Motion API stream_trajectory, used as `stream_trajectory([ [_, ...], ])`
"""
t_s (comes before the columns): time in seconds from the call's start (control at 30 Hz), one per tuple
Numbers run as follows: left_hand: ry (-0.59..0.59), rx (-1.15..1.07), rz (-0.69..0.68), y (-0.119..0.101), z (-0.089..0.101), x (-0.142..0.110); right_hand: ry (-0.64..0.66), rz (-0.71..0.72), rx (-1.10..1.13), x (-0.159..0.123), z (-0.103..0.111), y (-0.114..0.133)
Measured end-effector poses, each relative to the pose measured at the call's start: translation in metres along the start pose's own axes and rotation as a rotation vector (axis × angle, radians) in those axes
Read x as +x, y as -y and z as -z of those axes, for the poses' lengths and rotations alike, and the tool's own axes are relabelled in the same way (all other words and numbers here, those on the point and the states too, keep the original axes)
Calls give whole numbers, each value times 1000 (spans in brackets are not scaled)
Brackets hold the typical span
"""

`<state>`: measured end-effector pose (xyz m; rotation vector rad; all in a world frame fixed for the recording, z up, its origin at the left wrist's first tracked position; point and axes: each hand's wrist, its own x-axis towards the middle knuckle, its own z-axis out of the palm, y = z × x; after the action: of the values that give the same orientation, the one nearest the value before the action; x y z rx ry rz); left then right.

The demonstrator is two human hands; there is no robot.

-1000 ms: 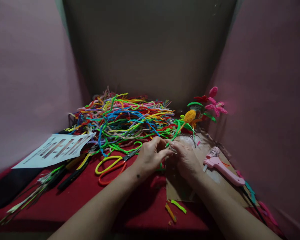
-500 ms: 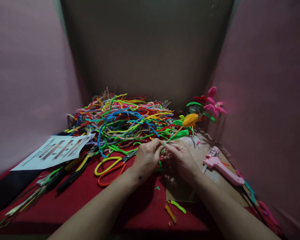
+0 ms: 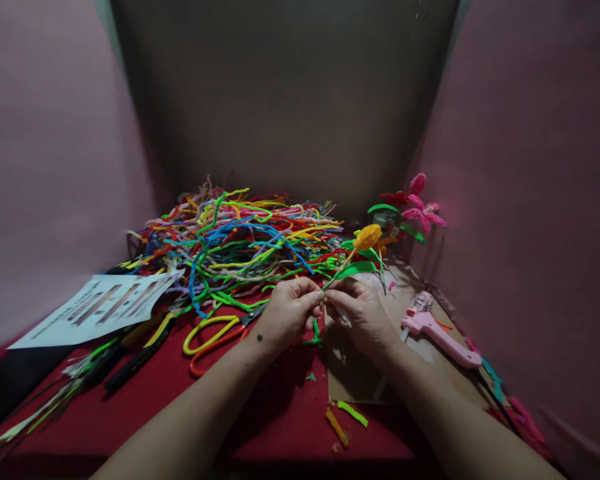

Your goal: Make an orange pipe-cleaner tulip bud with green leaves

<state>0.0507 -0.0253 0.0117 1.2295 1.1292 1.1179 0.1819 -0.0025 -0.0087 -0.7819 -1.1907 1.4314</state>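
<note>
Between my hands is an orange pipe-cleaner flower (image 3: 367,237), its bud tilted up and to the right on a stem wrapped partly in green. My left hand (image 3: 294,308) pinches the green lower stem with thumb and forefinger. Right beside it, my right hand (image 3: 359,308) also pinches the stem, fingertips almost touching those of the left. A long green leaf (image 3: 356,269) shows just above my right hand. Scissors (image 3: 215,337) with yellow and orange handles lie left of my left hand, their blades partly hidden behind it.
A large heap of coloured pipe cleaners (image 3: 250,240) lies at the back. To the right, a pink glue gun (image 3: 443,333) rests on a board (image 3: 350,380), with pink flowers (image 3: 424,213) behind. Pliers (image 3: 143,353) and a printed sheet (image 3: 100,308) are at left; offcuts (image 3: 353,413) lie in front.
The orange flower has turned a little more upright and shifted left, and my fingers have moved slightly down along its stem. The whole view has shifted slightly.
</note>
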Motion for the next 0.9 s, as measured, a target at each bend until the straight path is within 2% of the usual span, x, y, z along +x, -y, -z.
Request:
stream_trajectory([
  [0.07, 77, -107, 56, 2, 3, 2, -1, -44, 100, 0, -1, 1],
  [0.2, 296, -314, 159, 9, 13, 9, 3, -96, 148, -1, -3, 5],
  [0.3, 382, -409, 221, 10, 17, 11, 3, -122, 192, -1, -3, 8],
  [0.5, 411, -453, 239, 8, 16, 10, -66, -168, 255, -2, -2, 8],
  [0.63, 441, -466, 200, 10, 15, 9, 50, -169, 245, -1, 2, 4],
  [0.73, 485, -512, 230, 11, 15, 9, 138, -135, 212, 0, 5, 1],
  [0.83, 481, -461, 223, 10, 13, 9, 134, -102, 189, 1, 6, 0],
  [0.9, 423, -341, 141, 8, 11, 8, 91, -96, 180, 1, 5, 0],
])
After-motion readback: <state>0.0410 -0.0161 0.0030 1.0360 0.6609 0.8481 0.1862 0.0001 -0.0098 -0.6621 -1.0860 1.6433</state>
